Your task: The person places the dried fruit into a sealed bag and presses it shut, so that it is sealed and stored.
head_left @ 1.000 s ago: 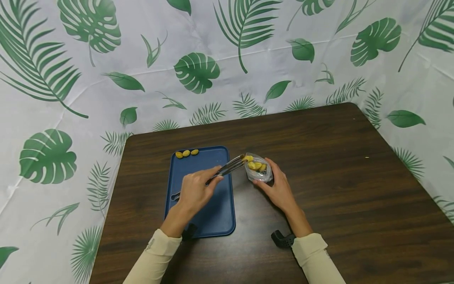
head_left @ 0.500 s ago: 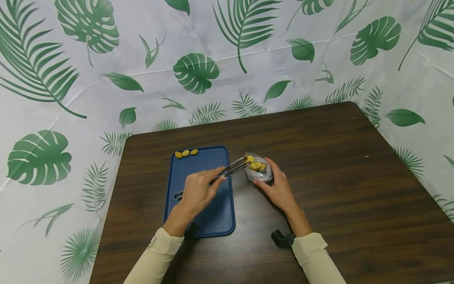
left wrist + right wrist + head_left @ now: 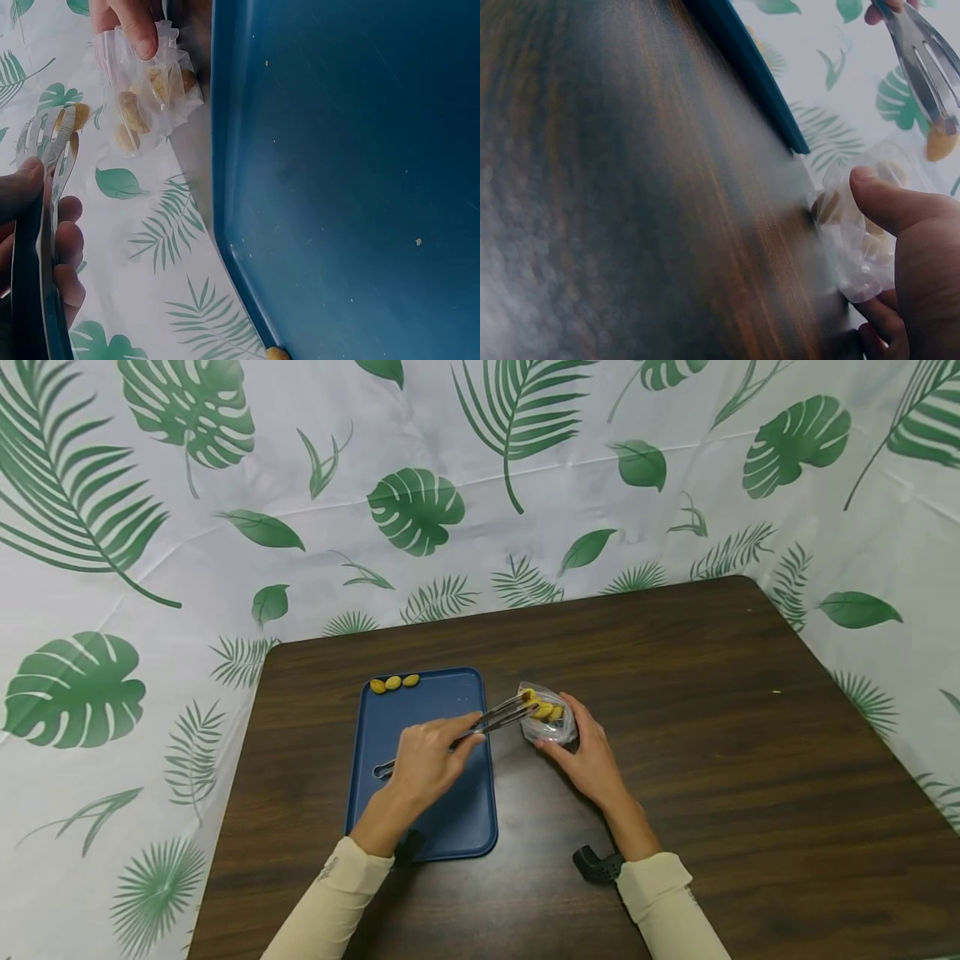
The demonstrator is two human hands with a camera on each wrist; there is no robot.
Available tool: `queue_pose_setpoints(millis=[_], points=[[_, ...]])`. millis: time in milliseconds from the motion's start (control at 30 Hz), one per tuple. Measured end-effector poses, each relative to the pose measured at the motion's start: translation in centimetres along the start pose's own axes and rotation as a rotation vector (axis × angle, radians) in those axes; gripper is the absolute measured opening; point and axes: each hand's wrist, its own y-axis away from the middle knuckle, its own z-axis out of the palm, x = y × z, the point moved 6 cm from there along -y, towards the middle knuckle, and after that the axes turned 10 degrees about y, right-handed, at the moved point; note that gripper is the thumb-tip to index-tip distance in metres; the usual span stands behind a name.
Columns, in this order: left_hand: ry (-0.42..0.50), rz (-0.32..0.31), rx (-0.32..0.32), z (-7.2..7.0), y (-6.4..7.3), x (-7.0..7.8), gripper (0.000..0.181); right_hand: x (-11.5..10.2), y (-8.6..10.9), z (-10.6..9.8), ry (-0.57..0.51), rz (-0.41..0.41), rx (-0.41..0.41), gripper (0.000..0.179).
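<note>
In the head view my left hand [image 3: 427, 762] grips slotted metal tongs [image 3: 491, 720]. Their tips pinch a yellow-brown oval piece [image 3: 78, 114] close over the mouth of a clear plastic bag [image 3: 551, 737]. My right hand [image 3: 594, 762] holds this bag from its right side, the thumb in front and the fingers behind. Several similar yellow pieces [image 3: 545, 711] lie inside it. In the right wrist view the thumb presses the bag's wall, and the pinched piece hangs just above. A blue tray [image 3: 450, 810] lies under the left hand.
Three more oval pieces [image 3: 393, 682] line the tray's far left edge. Small crumbs [image 3: 418, 241] dot its surface. The dark wooden table [image 3: 712, 735] reaches back to a white leaf-print cloth [image 3: 480, 543]. A tiny yellow scrap [image 3: 776, 692] lies on the right.
My left hand has shifted slightly right, carrying the tongs and the pinched piece further over the bag's opening. My right hand and the bag have stayed in place.
</note>
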Motion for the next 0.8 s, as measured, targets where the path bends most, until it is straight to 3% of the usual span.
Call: queue_pose_setpoints(millis=[367,800], points=[[0.004,-0.038,0.023,-0.5,0.1,-0.3,0.040,-0.1,0.1,0.0,-0.011,-0.011,0.007,0.086],[-0.008,-0.094,0.079,-1.9,0.9,-2.1,0.039,-0.3,-0.1,-0.1,-0.019,-0.008,-0.009,0.086]])
